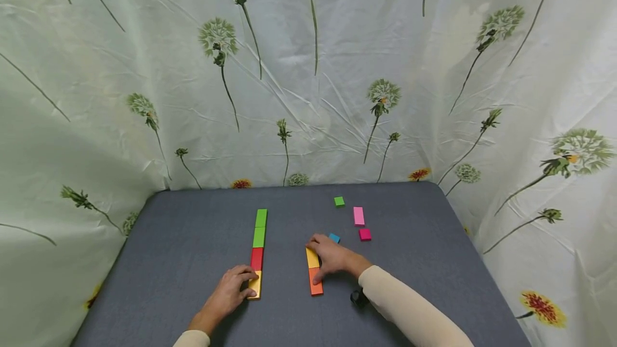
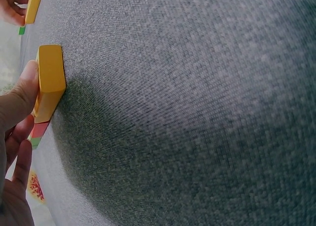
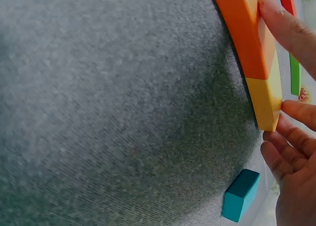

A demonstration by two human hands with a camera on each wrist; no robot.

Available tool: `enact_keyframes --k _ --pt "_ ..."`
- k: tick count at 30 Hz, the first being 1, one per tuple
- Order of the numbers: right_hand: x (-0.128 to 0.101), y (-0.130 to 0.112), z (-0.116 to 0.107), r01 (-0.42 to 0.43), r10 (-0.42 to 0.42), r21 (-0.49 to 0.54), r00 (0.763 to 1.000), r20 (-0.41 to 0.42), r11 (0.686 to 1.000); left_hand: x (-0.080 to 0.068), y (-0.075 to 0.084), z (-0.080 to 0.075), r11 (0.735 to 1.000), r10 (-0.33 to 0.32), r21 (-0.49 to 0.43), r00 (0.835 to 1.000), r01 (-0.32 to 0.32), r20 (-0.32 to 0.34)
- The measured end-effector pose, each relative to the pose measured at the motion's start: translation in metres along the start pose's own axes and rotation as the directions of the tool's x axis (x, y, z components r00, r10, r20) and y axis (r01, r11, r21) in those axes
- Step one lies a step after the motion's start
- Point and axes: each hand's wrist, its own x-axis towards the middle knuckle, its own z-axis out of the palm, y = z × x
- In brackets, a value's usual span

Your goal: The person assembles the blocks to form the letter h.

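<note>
My left hand (image 1: 231, 288) is at the near end of a left row of blocks. Its thumb and forefinger touch the top of a yellow block (image 2: 52, 70). Beyond it lie a red block (image 1: 257, 258) and two green blocks (image 1: 260, 218). Over a second row, my right hand (image 1: 332, 256) rests its thumb on an orange block (image 3: 242, 28). The other fingers are at the far end of a lighter yellow block (image 3: 264, 97), which meets the orange one end to end. A blue block (image 3: 242, 194) lies beside that hand, partly hidden in the head view.
At the back right are a small green block (image 1: 339, 201), a pink block (image 1: 359, 216) and a magenta block (image 1: 365, 235). A dark object (image 1: 358, 298) shows beside the right sleeve. Flowered cloth (image 1: 308, 95) hangs behind the grey table (image 1: 193, 240).
</note>
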Motion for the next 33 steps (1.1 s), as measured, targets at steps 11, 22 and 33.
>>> enact_keyframes --k 11,22,33 --pt "-0.004 0.000 0.005 -0.042 0.043 0.026 0.999 -0.023 0.999 0.000 0.002 -0.002 1.000 -0.009 0.003 1.000 0.009 0.013" --pt "-0.005 0.000 0.005 -0.040 0.041 0.027 0.999 -0.035 0.999 0.000 0.002 -0.003 0.999 -0.039 0.007 0.999 0.038 0.036" --pt "-0.011 0.027 -0.016 -0.084 0.121 0.204 0.977 -0.176 0.975 -0.001 0.003 -0.003 0.998 -0.059 0.009 0.997 0.058 0.058"
